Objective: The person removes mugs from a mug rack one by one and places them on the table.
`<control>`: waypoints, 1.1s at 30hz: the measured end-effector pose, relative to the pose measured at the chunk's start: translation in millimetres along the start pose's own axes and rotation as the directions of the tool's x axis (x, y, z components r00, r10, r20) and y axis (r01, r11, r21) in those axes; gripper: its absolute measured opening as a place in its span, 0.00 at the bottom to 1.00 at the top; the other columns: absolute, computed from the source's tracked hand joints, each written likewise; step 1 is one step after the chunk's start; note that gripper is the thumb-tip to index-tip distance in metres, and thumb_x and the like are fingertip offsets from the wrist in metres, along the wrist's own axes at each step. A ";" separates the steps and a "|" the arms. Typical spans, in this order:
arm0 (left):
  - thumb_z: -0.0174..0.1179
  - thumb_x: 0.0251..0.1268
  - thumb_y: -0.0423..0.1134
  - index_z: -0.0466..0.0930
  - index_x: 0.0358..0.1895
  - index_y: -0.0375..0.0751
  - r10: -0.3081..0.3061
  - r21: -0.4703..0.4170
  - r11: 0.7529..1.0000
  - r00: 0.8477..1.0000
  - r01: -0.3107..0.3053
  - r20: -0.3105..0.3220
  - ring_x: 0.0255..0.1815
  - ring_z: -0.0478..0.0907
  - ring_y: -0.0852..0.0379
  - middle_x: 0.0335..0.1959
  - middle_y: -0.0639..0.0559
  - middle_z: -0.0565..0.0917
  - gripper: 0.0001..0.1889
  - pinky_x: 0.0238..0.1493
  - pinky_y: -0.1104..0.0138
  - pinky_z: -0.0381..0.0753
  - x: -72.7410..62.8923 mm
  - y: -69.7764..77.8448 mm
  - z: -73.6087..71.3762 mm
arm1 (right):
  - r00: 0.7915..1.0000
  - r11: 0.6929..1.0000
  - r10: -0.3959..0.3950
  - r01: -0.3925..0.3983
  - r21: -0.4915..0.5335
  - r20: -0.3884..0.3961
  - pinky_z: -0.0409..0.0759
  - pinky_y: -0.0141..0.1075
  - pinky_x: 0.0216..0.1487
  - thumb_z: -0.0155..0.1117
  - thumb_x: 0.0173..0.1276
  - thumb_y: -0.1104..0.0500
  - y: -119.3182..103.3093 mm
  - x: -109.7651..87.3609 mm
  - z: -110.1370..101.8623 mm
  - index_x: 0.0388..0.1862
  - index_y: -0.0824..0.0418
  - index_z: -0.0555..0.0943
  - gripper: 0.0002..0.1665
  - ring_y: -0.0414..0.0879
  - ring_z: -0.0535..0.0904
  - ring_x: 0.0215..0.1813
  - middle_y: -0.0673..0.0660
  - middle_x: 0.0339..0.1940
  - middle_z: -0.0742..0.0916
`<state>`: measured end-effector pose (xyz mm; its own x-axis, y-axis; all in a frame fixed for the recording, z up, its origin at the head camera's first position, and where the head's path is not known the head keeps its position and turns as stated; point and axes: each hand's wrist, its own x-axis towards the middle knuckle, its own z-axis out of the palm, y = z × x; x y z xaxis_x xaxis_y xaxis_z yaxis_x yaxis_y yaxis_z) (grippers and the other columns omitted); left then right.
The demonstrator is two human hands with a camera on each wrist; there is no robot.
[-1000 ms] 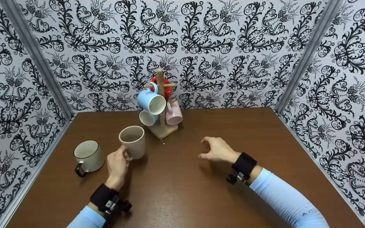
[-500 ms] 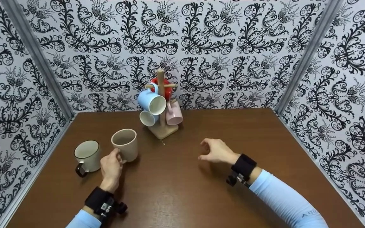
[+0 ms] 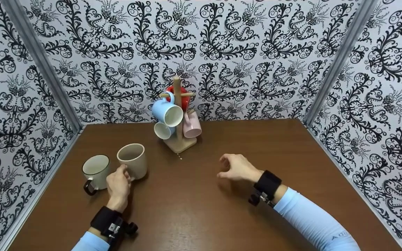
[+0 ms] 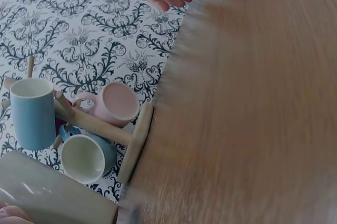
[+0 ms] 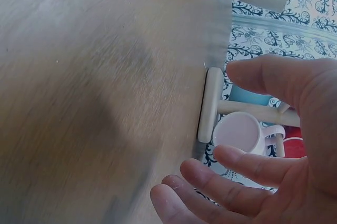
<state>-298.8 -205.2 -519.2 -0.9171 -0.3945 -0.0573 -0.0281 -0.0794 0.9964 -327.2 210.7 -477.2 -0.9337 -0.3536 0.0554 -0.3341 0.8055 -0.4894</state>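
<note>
Brown table: left grip holds beige mug, mouth up.

Here's your plain beige cylindrical mug, upright, mouth up, gripped at its near side by your left hand, just right of a white dark-rimmed mug

Six mugs, one wooden mug rack, two hands, two black wristbands.

Dark lettering on the light-blue sleeve, behind the right hand, seems to begin with A; the rest is too blurred to read.
</note>
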 end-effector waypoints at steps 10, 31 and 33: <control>0.52 0.85 0.44 0.76 0.19 0.45 -0.007 0.045 0.999 1.000 0.008 -0.011 0.20 0.77 0.60 0.13 0.62 0.73 0.26 0.25 0.69 0.75 4.2 -1.4 -3.5 | 1.000 1.000 0.000 0.000 -0.006 -0.002 0.88 0.57 0.61 0.83 0.62 0.46 0.3 1.9 2.7 0.64 0.63 0.86 0.36 0.59 0.91 0.56 0.64 0.52 0.94; 0.46 0.87 0.45 0.72 0.19 0.47 -0.046 0.073 0.996 0.999 0.046 -0.002 0.14 0.69 0.62 0.12 0.62 0.71 0.27 0.16 0.69 0.66 2.6 -2.7 -10.7 | 0.999 0.999 -0.031 0.031 0.011 0.020 0.88 0.55 0.59 0.83 0.64 0.47 -2.6 3.0 5.7 0.64 0.64 0.86 0.35 0.58 0.92 0.54 0.61 0.51 0.95; 0.46 0.87 0.46 0.72 0.19 0.48 -0.043 0.079 0.996 0.999 0.043 -0.008 0.14 0.70 0.62 0.12 0.62 0.72 0.27 0.14 0.69 0.65 2.8 -2.1 -9.5 | 0.999 0.999 -0.039 0.038 0.021 0.018 0.88 0.55 0.58 0.83 0.65 0.48 -2.1 2.8 4.5 0.64 0.65 0.86 0.34 0.59 0.92 0.54 0.62 0.51 0.95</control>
<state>-297.6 -214.8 -522.0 -0.9118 -0.3982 -0.1003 -0.0992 -0.0233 0.9948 -328.5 205.9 -480.0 -0.9178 -0.3927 0.0590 -0.3668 0.7815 -0.5048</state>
